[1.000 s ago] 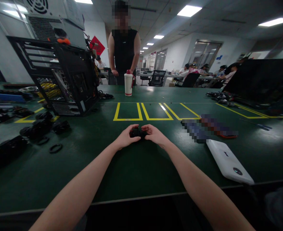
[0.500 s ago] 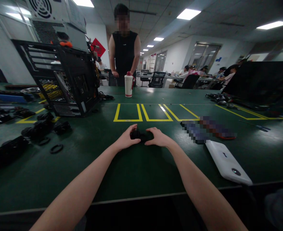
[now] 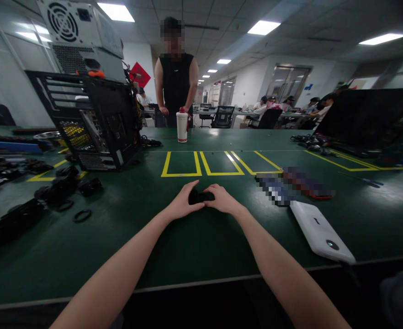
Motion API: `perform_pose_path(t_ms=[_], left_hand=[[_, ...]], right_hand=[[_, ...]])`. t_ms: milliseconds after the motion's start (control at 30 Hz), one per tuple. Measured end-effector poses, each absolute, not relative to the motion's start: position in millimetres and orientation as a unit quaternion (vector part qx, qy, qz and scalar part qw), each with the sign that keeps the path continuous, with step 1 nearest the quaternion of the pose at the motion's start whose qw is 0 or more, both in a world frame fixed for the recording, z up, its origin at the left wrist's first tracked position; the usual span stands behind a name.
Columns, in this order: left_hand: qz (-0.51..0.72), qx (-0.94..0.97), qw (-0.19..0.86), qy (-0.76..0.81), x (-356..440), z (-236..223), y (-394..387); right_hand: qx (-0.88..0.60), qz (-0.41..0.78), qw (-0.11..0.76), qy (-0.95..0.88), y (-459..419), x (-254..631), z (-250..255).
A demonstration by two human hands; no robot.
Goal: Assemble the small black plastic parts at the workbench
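Between my two hands, low over the green table (image 3: 174,256), is a small dark black object (image 3: 198,196), too dim to tell its kind; it looks like a bundled cable or a round fitting. My left hand (image 3: 183,202) curves round its left end, thumb in front and fingers behind. On the other side my right hand (image 3: 222,199) is curled with thumb and fingertips closed on the right end. The two thumbs nearly meet in front of it, and the fingers partly cover it.
Black bundled items (image 3: 64,180) and a black ring (image 3: 82,215) lie left, before an open computer case (image 3: 102,123). Yellow tape outlines (image 3: 181,175) mark the table ahead. A white cup (image 3: 182,128) stands beyond, near a standing person (image 3: 176,82). To the right lies a white power bank (image 3: 320,230).
My right hand has moved left and closed in on the black object, so both hands are nearer each other. The view has tipped slightly upward.
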State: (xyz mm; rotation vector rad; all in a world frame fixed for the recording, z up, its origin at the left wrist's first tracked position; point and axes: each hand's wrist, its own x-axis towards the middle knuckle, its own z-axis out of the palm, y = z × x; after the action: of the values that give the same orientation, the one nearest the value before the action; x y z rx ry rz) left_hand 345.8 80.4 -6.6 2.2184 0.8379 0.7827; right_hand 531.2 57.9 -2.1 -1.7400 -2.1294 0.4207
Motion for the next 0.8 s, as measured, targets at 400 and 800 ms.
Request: perform_pose_path(t_ms=[400, 800], left_hand=[[0.228, 0.871, 0.218, 0.377, 368, 7, 71], [0.174, 0.914, 0.136, 0.339, 364, 8, 68]], right_hand=[[-0.617, 0.223, 0.216, -0.723, 63, 547, 5], [-0.653, 0.212, 0.333, -0.646, 66, 554, 9]])
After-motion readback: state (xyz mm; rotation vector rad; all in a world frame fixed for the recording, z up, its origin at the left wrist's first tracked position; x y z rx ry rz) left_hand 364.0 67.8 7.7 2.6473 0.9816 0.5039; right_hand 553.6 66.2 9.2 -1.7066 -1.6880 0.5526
